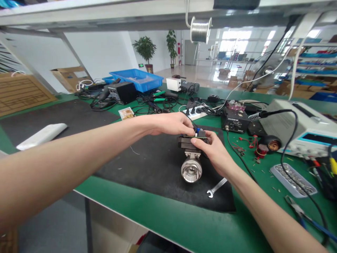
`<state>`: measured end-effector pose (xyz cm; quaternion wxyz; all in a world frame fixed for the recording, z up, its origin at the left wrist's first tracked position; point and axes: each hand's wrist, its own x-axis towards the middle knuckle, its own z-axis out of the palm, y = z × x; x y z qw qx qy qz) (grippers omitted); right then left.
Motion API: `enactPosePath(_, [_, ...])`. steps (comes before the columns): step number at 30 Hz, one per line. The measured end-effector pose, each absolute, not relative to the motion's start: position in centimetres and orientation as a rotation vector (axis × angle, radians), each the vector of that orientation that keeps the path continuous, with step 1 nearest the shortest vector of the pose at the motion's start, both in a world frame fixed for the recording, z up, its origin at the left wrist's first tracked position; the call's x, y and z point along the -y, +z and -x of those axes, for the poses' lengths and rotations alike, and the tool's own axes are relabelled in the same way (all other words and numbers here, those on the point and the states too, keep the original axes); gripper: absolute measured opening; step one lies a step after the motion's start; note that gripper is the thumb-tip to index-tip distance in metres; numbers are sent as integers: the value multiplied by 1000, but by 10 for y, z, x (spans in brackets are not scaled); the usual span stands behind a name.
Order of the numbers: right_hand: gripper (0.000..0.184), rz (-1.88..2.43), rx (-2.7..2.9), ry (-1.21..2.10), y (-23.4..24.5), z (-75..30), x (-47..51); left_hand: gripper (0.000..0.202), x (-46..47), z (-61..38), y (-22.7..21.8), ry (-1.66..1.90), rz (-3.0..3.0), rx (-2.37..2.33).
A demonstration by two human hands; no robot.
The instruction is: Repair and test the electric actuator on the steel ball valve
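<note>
A steel ball valve (pixel 191 168) stands on a black mat (pixel 158 165), its round opening facing me. On top of it sits a black actuator box (pixel 187 142) with a small green circuit board and blue parts. My left hand (pixel 172 123) reaches in from the left, fingers pinched at the top of the box. My right hand (pixel 214 151) comes from the right, thumb and fingers closed on the box's near right edge. What the left fingertips pinch is too small to make out.
A small wrench (pixel 216 187) lies on the mat right of the valve. A soldering station (pixel 235 120), iron, power supply (pixel 302 126), parts tray (pixel 292 179), pliers (pixel 297 209) and wire scraps crowd the right. Cables, a blue bin (pixel 137 79) and a white bag (pixel 42 135) sit behind and left.
</note>
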<state>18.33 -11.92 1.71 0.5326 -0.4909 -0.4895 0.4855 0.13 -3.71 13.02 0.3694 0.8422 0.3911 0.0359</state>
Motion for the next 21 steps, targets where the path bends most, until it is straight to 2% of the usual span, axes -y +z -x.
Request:
enactPosePath(5, [75,1202,1189,1138,19,-184,121,36,40,6,145,101,-2175,-984])
enactPosePath(10, [77,1227,1177,1137,21,-184,124,41,56,19,141,534,-2006,-1039])
enactPosePath(16, [79,1190,1154,1187,22,-180,120,46,87,30,97,882,-1858,-1243])
enactPosePath(21, [83,1225,1149,1127,27,-178,127,56,130,28,54,1032,-1719,-1301])
